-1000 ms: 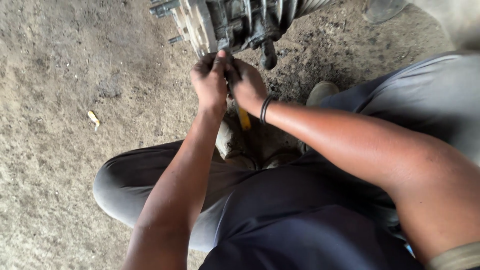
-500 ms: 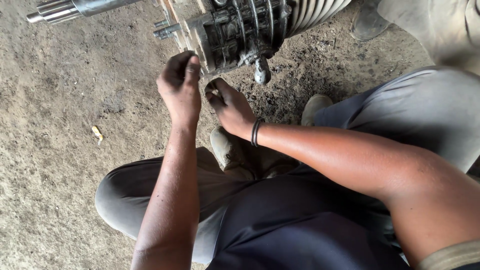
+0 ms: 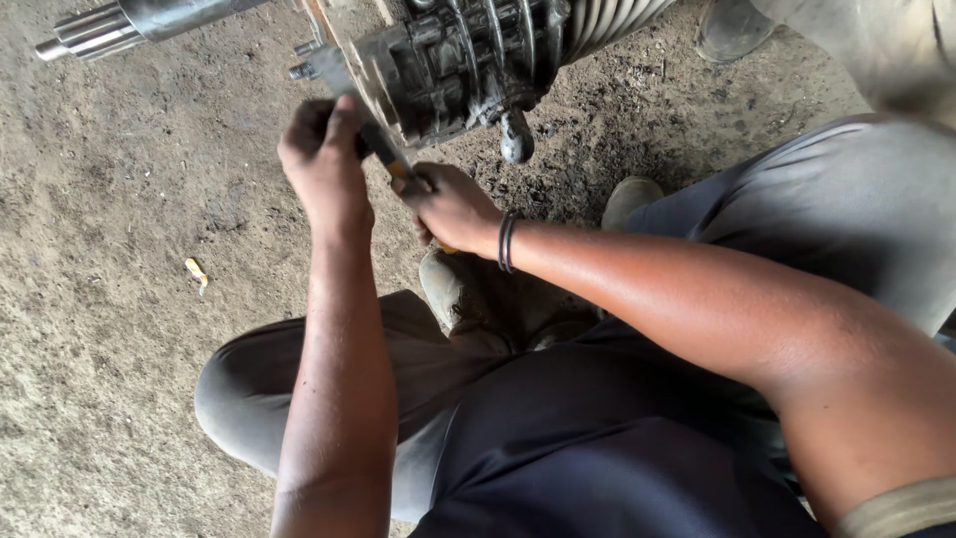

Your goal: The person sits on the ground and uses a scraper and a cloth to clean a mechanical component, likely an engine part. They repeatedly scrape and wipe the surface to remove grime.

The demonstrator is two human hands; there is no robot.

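Your left hand (image 3: 321, 159) is up against the near face of the greasy engine casing (image 3: 453, 65), fingers curled shut around the dark shaft of a tool (image 3: 383, 149) where it meets the casing's flat flange. That placement looks meant to steady the tip against the metal. Your right hand (image 3: 448, 204) sits just below and beside it, closed on the tool's yellow handle; only a sliver of yellow shows between your fingers, so you cannot tell the tool's exact kind, though a screwdriver seems likely. Both hands therefore share one tool, the left hand's grip clamped near the working end and the right hand's grip clamped on the handle, which suggests one guides while the other drives.

The casing lies on the dirt floor (image 3: 110, 299) ahead of your knees, tilted, with cooling fins at its right end and a round knob hanging from its lower edge. One steel splined shaft (image 3: 119, 25) lies near it at the upper left, apart from your hands. You squat low, presumably to bring the work close: one worn boot (image 3: 468, 289) shows beneath your wrists and a second toe (image 3: 627, 199) beside your right forearm. A black band (image 3: 507, 242) circles your right wrist. One small yellow scrap (image 3: 196, 271) lies on the floor well to the left. Another person's shoe (image 3: 732, 25) and trouser leg stand at the top right.
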